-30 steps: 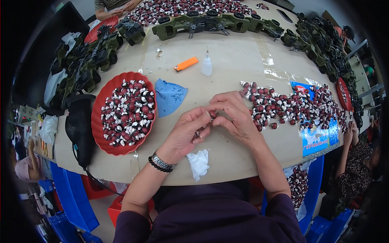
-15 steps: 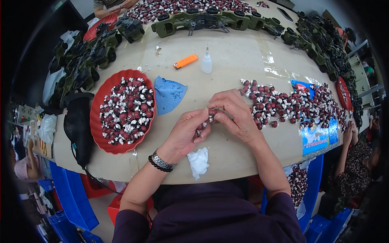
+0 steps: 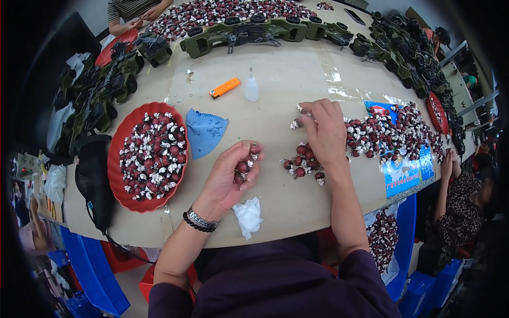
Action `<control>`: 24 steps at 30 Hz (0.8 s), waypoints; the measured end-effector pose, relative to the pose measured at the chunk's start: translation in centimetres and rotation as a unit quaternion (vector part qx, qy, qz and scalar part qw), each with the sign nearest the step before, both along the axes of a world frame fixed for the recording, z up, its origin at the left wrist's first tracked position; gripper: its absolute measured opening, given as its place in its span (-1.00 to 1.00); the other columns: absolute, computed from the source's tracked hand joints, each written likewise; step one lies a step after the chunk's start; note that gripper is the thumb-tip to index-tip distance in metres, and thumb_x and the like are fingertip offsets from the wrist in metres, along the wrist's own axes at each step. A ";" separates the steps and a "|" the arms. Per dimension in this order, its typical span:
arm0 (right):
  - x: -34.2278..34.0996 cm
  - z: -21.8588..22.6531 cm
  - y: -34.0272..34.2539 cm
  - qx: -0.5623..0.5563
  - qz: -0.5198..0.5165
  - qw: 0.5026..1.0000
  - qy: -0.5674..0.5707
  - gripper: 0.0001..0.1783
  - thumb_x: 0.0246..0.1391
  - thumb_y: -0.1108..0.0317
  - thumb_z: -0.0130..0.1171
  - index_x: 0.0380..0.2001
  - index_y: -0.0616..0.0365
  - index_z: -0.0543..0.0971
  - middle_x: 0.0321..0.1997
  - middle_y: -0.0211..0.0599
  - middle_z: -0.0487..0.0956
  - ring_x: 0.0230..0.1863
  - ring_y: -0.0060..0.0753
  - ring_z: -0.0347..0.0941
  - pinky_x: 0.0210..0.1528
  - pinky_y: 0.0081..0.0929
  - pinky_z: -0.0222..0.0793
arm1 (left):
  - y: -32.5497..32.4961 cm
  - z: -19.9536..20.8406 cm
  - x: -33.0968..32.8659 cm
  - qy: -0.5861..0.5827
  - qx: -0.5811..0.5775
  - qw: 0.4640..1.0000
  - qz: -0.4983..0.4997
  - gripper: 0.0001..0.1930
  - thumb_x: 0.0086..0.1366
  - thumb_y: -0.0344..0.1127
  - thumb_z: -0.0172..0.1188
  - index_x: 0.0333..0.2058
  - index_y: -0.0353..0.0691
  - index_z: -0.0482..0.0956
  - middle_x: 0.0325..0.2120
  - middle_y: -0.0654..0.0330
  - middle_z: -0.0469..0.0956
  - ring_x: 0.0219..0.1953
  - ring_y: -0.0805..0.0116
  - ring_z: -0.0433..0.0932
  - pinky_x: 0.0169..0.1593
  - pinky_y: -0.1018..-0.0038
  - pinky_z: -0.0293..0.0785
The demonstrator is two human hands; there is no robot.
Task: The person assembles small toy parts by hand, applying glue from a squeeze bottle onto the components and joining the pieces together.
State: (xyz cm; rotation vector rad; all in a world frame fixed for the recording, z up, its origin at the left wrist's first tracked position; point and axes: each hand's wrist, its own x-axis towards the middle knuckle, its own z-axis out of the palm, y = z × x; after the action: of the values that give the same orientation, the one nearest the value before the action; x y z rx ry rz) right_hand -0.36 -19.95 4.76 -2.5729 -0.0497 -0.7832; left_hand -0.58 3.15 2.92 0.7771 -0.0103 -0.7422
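Observation:
Several small dark-red balls with white tops (image 3: pixel 244 167) sit in my left hand (image 3: pixel 225 177), its fingers curled round them. Over the left end of a loose pile of the same red-and-white pieces (image 3: pixel 392 135) is my right hand (image 3: pixel 327 132). Its thumb and forefinger are apart, right beside two pieces (image 3: pixel 296 124) at the pile's edge; whether they touch these is hard to tell. Below that hand lies a small cluster of pieces (image 3: pixel 301 160). On the left, a red scalloped tray (image 3: pixel 114 175) holds many more.
Between tray and hands lies a blue cloth (image 3: pixel 207 132). Farther off are an orange lighter (image 3: pixel 225 88) and a small dropper bottle (image 3: pixel 251 89). A crumpled white tissue (image 3: pixel 247 217) is near the front edge. Green toy vehicles (image 3: pixel 265 33) line the back. Other people sit nearby.
My hands have come apart. The right one moved off to the pile, while the left keeps its pieces. The whole view has shifted, so table things appear farther left.

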 end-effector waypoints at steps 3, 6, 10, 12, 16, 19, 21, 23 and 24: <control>0.4 -1.4 -0.5 -0.076 0.004 0.996 0.042 -0.74 -0.17 0.50 0.28 -0.29 0.15 0.61 -0.32 -0.26 0.46 -0.24 -0.16 0.33 -0.13 -0.21 0.31 | 0.1 -0.1 0.1 0.016 -0.019 1.000 0.016 -0.71 0.38 -0.21 -0.04 -0.14 -0.35 0.44 -0.34 0.16 0.49 -0.58 0.49 0.35 -0.70 0.63 0.18; 0.4 -1.5 -0.7 -0.117 0.020 0.988 0.099 -0.73 -0.20 0.51 0.29 -0.30 0.15 0.61 -0.25 -0.26 0.45 -0.18 -0.15 0.32 -0.09 -0.24 0.30 | 0.0 0.2 0.2 0.017 -0.053 0.998 0.019 -0.70 0.36 -0.19 -0.06 -0.16 -0.34 0.43 -0.35 0.13 0.48 -0.58 0.44 0.36 -0.69 0.60 0.19; 0.3 -0.5 0.2 -0.078 0.040 0.990 0.108 -0.71 -0.21 0.53 0.28 -0.29 0.14 0.61 -0.21 -0.26 0.43 -0.16 -0.14 0.32 -0.06 -0.25 0.28 | 0.6 0.0 0.0 0.001 -0.072 0.997 0.011 -0.68 0.36 -0.11 0.00 -0.29 -0.31 0.47 -0.33 0.16 0.45 -0.55 0.46 0.40 -0.63 0.61 0.20; -0.1 0.4 1.0 -0.029 0.122 0.991 0.043 -0.70 -0.18 0.53 0.27 -0.26 0.13 0.60 -0.15 -0.26 0.44 -0.12 -0.12 0.32 -0.02 -0.25 0.26 | 0.5 0.0 -0.1 0.014 -0.048 0.999 0.019 -0.66 0.36 -0.08 0.04 -0.35 -0.30 0.48 -0.35 0.18 0.45 -0.55 0.48 0.40 -0.63 0.62 0.20; -0.7 0.7 2.6 0.045 0.244 0.969 0.017 -0.70 -0.15 0.52 0.25 -0.24 0.12 0.59 -0.06 -0.26 0.44 -0.07 -0.13 0.31 0.01 -0.26 0.24 | 0.6 -0.3 -0.2 -0.001 0.038 0.999 -0.021 -0.68 0.32 -0.02 0.18 -0.36 -0.19 0.50 -0.47 0.32 0.44 -0.55 0.61 0.39 -0.61 0.69 0.21; -1.1 0.9 3.3 0.043 0.322 0.946 0.020 -0.62 -0.20 0.55 0.28 -0.20 0.06 0.58 -0.10 -0.16 0.50 -0.02 -0.03 0.36 0.03 -0.20 0.28 | 0.0 0.0 -0.4 -0.038 0.060 0.997 -0.002 -0.65 0.36 -0.02 0.10 -0.24 -0.24 0.49 -0.43 0.23 0.47 -0.57 0.54 0.39 -0.64 0.66 0.18; -1.1 0.3 3.7 0.046 0.332 0.942 0.021 -0.66 -0.11 0.50 0.25 -0.17 0.06 0.58 -0.07 -0.20 0.48 -0.04 -0.10 0.35 0.00 -0.24 0.28 | -0.1 -0.1 -0.5 -0.036 0.079 0.996 -0.037 -0.71 0.34 -0.08 0.16 -0.20 -0.20 0.50 -0.44 0.35 0.45 -0.55 0.64 0.39 -0.59 0.70 0.19; -0.9 0.0 3.9 0.048 0.344 0.938 0.021 -0.69 -0.03 0.46 0.21 -0.14 0.07 0.59 -0.04 -0.24 0.47 -0.05 -0.17 0.34 -0.02 -0.27 0.28 | 0.2 -0.3 -0.3 -0.030 0.061 0.997 -0.039 -0.72 0.34 -0.09 0.16 -0.19 -0.20 0.51 -0.43 0.35 0.45 -0.55 0.64 0.38 -0.59 0.69 0.19; -0.9 0.0 3.9 0.062 0.343 0.937 0.012 -0.72 0.01 0.43 0.20 -0.14 0.08 0.59 -0.06 -0.24 0.48 -0.06 -0.17 0.35 -0.03 -0.28 0.28 | 0.2 -0.3 -0.2 -0.025 0.042 0.998 -0.041 -0.72 0.35 -0.10 0.16 -0.17 -0.20 0.51 -0.42 0.35 0.45 -0.55 0.64 0.38 -0.59 0.69 0.19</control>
State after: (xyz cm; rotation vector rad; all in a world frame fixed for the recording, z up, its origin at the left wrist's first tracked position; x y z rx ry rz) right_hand -1.30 -16.00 4.75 -2.2052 -0.8132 -0.4605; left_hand -0.83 3.37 2.60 0.8793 -0.0570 -0.8058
